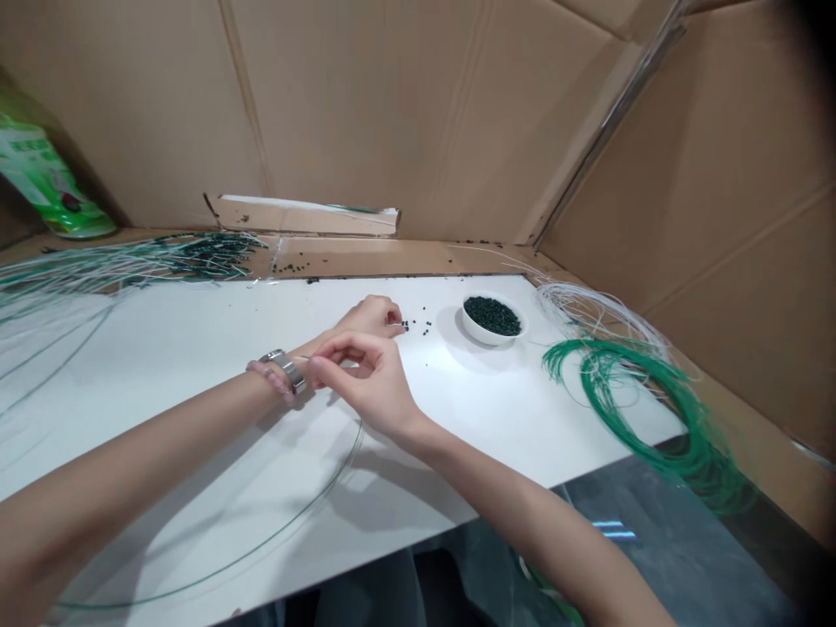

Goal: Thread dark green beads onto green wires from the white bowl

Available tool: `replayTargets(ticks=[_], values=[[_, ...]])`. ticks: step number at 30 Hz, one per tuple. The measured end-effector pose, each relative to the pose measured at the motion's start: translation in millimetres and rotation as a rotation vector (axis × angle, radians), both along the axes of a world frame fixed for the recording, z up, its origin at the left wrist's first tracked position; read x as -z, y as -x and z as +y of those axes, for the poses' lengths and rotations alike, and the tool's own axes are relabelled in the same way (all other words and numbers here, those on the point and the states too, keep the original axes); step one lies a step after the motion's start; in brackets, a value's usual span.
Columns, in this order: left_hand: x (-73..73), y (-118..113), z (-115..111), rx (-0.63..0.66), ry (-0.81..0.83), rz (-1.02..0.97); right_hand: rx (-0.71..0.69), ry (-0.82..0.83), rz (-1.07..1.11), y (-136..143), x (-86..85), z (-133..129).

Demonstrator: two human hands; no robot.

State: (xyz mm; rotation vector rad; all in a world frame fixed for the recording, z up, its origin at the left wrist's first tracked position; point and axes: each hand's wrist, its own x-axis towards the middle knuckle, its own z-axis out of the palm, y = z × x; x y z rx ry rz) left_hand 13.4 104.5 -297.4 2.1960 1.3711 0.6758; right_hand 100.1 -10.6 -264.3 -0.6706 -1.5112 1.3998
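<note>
My left hand (372, 318) reaches across the white board, its fingers pinched by a few small dark beads (427, 326); what it holds is too small to make out. Nearer to me, my right hand (366, 379) crosses by the left wrist, thumb and index finger pinching the end of a thin green strand. A long green strand (287, 525) curves over the board below the hands. Right of my left hand stands a white bowl (487, 334) filled with dark beads.
Coiled green strands (653, 418) hang over the right edge of the white board (163, 374), beside white strands (607, 309). A bundle of beaded strands (209, 255) lies at the back left, near a green bottle (56, 183). Cardboard walls (392, 113) rise behind.
</note>
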Motion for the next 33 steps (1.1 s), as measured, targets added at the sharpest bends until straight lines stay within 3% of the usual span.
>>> replayTargets(ticks=[11,14,17,21,27,30,33], values=[[3.0,-13.5,-2.3,-0.036,-0.068,0.018,0.023,-0.014,0.012,0.9,0.5,1.2],[4.5,-10.8,2.1,-0.025,-0.077,-0.04,0.042,-0.018,0.015,-0.4,-0.4,3.5],[-2.9,0.3,-0.7,-0.029,-0.075,-0.137,0.08,-0.03,0.043,-2.1,0.4,6.9],[-26.8,31.0,-29.7,-0.101,-0.037,-0.375,0.177,-0.099,0.029,-8.4,-2.2,12.8],[-66.9,72.7,-97.7,-0.209,0.018,-1.076,0.328,-0.413,-0.054,-8.2,-31.7,16.3],[-67.7,77.0,-122.9,-0.155,0.056,-1.273,0.266,-0.466,-0.059,5.8,-40.5,6.5],[-54.5,77.1,-141.5,-0.172,0.206,-1.412,0.157,-0.469,-0.059,20.7,-34.7,-6.7]])
